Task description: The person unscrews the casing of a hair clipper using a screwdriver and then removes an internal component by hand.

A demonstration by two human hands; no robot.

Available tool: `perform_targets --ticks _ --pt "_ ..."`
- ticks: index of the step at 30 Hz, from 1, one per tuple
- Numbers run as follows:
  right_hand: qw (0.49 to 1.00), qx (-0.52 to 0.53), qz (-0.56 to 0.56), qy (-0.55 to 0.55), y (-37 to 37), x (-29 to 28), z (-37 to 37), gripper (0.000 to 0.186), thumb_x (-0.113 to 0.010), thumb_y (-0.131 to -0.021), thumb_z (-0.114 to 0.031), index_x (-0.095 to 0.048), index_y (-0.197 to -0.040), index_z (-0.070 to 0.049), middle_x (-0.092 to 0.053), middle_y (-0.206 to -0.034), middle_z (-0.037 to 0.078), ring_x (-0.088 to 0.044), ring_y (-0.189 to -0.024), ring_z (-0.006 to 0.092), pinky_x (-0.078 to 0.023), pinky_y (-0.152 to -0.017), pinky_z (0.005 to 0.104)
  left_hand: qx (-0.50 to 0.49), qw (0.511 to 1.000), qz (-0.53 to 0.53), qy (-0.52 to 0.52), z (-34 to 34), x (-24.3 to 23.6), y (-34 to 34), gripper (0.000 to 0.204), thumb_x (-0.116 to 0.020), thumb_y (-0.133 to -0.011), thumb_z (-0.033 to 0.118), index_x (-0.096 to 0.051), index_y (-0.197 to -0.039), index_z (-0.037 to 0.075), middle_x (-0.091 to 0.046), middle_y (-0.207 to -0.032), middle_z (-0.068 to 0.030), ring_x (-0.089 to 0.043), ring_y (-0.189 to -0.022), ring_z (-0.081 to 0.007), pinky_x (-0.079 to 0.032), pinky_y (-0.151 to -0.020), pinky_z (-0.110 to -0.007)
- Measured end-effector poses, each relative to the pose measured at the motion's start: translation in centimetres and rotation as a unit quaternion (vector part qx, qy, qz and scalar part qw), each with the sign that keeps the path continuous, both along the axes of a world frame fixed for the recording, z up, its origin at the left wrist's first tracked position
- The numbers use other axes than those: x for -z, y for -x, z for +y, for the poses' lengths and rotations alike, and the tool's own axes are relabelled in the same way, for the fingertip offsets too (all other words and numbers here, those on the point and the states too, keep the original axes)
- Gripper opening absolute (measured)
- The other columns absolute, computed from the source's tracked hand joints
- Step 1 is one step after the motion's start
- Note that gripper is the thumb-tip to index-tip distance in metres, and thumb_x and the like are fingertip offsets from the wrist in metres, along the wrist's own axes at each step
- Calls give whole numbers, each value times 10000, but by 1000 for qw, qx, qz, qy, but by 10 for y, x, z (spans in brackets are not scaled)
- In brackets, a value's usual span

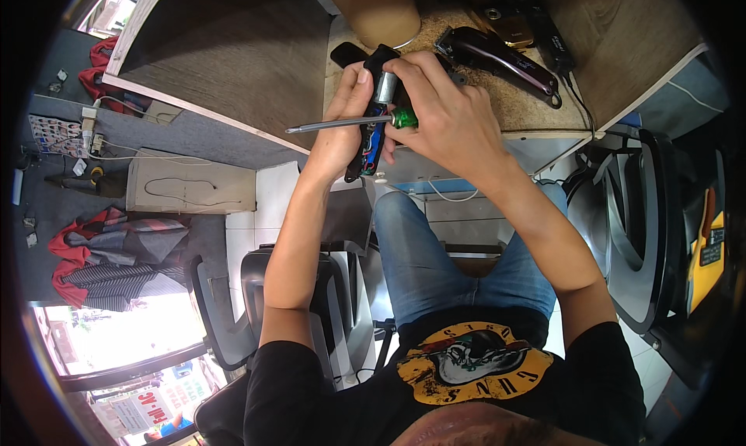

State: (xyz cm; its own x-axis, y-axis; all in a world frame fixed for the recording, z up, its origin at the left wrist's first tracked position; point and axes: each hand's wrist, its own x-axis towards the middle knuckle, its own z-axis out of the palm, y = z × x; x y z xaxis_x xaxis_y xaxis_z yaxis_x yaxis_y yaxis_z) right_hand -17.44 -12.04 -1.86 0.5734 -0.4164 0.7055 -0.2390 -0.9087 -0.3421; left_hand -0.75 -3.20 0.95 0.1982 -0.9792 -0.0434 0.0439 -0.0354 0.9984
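An opened black device with a silver cylinder, a blue board and wires is gripped in my left hand. My right hand is closed round the green handle of a screwdriver and also grips the device's upper part near the cylinder. The screwdriver's metal shaft lies crosswise over the device, pointing left. Just behind my hands, a dark hair clipper rests on the speckled shelf, with a black piece at the left of it.
A beige cylinder, a gold object and a black cabled adapter stand at the shelf's back between wooden panels. Black chairs flank me. A board, cords and red-grey clothing are at the left.
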Motion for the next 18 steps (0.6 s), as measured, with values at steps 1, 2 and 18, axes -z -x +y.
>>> perform_targets --ticks 1,2,18 --pt "1000 0 0 -2 0 0 0 733 -901 -757 -375 -592 -1315 -14 -604 -1343 103 -756 -700 307 -587 -607 411 0 1000 0 0 0 0 0 462 -435 -1145 513 -469 -1389 123 -646 -864 -89 -673 -566 -180 -598 -482 -336" --pt "1000 -1 0 -2 0 0 0 733 -901 -757 -375 -592 -1315 -14 -604 -1343 103 -756 -700 307 -587 -607 411 0 1000 0 -1 0 1 -1 462 -434 -1145 515 -470 -1389 124 -646 -866 -89 -673 -567 -178 -597 -482 -335" --pt "1000 2 -2 -13 0 0 0 650 -880 -782 -359 -652 -1316 -68 -610 -1283 72 -752 -683 295 -583 -597 431 -1 999 -32 4 0 -1 0 490 -412 -1145 538 -456 -1384 112 -631 -880 -97 -665 -565 -186 -589 -476 -330"
